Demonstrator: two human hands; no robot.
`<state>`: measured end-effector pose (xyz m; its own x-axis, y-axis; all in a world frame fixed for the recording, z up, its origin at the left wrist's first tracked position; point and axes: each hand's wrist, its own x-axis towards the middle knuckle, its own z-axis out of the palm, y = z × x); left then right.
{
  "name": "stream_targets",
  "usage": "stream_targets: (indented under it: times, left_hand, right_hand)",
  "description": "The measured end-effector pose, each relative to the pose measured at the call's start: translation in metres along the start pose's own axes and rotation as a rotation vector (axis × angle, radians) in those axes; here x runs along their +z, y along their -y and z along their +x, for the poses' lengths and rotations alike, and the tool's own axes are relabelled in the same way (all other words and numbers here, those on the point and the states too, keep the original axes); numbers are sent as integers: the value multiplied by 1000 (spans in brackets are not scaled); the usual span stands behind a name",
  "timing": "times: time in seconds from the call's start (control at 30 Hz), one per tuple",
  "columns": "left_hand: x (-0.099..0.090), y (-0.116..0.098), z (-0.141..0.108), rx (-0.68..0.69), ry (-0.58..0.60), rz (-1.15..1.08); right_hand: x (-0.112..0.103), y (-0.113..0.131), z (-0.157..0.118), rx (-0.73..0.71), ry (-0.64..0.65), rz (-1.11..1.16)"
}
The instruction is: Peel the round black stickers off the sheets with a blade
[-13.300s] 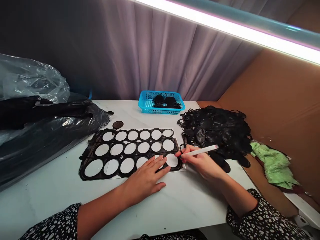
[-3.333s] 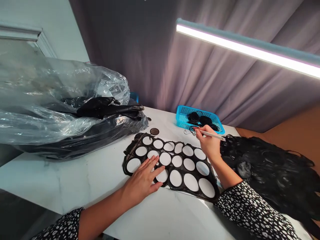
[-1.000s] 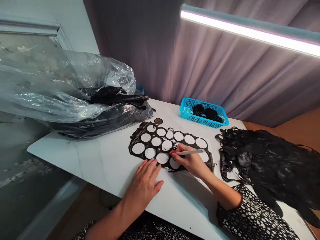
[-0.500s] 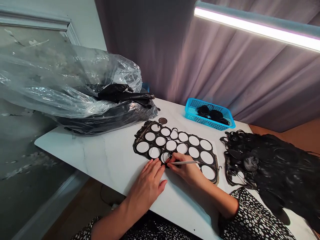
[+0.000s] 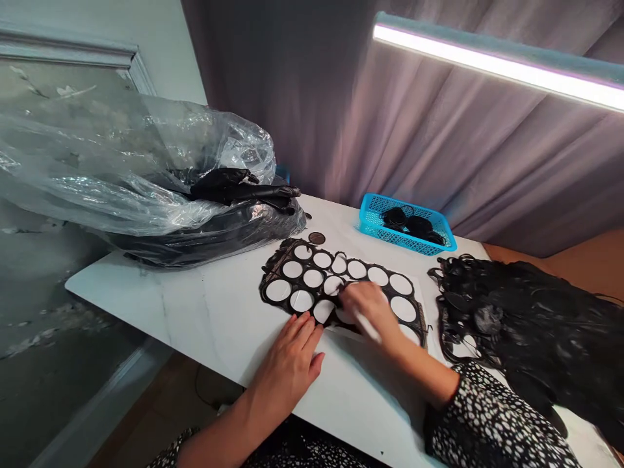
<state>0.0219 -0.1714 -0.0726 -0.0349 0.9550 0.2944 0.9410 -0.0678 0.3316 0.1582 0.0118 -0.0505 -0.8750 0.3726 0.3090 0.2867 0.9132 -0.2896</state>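
Head cam looks fwd & down at a white marble-look table. Person's R hand is motion-blurred over the lower-right part of a black cut-out sheet, which lies flat mid-table w/ rows of round holes and white showing thru them. Vs half a sec ago, R hand has shifted up & right, away from the lower-left hole, and the white pen has swung from roughly level to sloping down-right. Fingers look curled w/ pen in them, but blur hides the exact grip and the pen tip can't be seen. L hand is open, fingers spread, holding nothing, fingertips on the sheet's lower edge. Patterned sleeve covers R forearm near the elbow.

Just past the sheet's top edge sits a small brown disc. Further back is a blue mesh plastic basket w/ black round pieces inside. To the right, a big heap of black loops lies near the sheet, not touching it as far as can be seen. On the left, a black glove rests on a black plastic bag, w/ a clear poly bag bunched behind.
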Motion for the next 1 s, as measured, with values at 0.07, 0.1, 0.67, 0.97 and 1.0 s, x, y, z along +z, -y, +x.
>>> stream_targets:
  times: [0.07,0.1,0.67,0.97,1.0]
  left_hand:
    - [0,0,-1,1,-9,0]
    - [0,0,-1,4,-16,-2]
    - [-5,16,-17,-91,-46,89]
    - [-4,14,-18,-109,-48,104]
    - [-5,14,-17,-108,-42,105]
  right_hand:
    - [-16,-30,16,209,-174,-34]
    - [-23,-44,24,302,-255,-52]
    - [20,44,38,382,311,786]
    - [22,42,32,347,309,745]
    - [21,43,32,322,297,704]
